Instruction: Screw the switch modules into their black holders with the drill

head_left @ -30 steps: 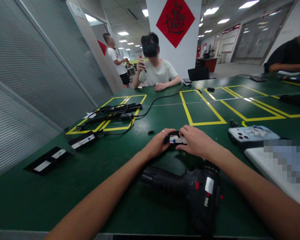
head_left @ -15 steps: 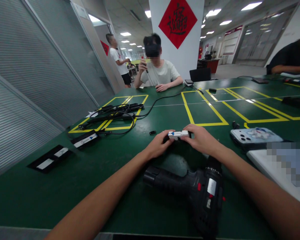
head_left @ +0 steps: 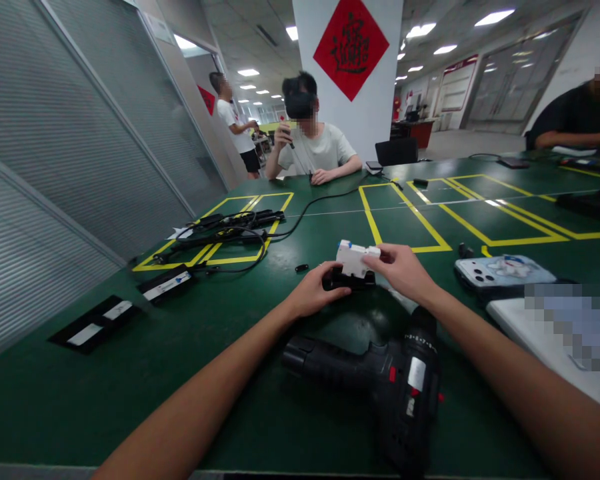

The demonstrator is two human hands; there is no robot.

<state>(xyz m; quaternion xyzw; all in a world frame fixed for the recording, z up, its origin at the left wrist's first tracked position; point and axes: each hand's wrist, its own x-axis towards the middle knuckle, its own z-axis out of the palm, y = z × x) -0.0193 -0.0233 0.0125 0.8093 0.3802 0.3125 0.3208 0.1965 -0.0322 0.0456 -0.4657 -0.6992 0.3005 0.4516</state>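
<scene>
My right hand (head_left: 399, 267) pinches a small white block (head_left: 353, 259) with a blue detail at its upper left, tilted above a black holder (head_left: 359, 280). Fingers of my left hand (head_left: 317, 291) grip the left end of that black holder, just below the block. Between my forearms a black cordless drill (head_left: 380, 373) lies on the green table (head_left: 220, 373). A small black oval piece (head_left: 302, 268) rests left of my left hand.
Black cables and tools (head_left: 225, 230) lie at the left, near black plates with white strips (head_left: 91, 327). A phone (head_left: 503, 272) and a white device (head_left: 535, 333) are at the right. Opposite sits a person in a headset (head_left: 325, 147).
The white block has risen out of the black holder in my right hand and tilted. My left hand has stayed low at the holder. The whole view has shifted slightly.
</scene>
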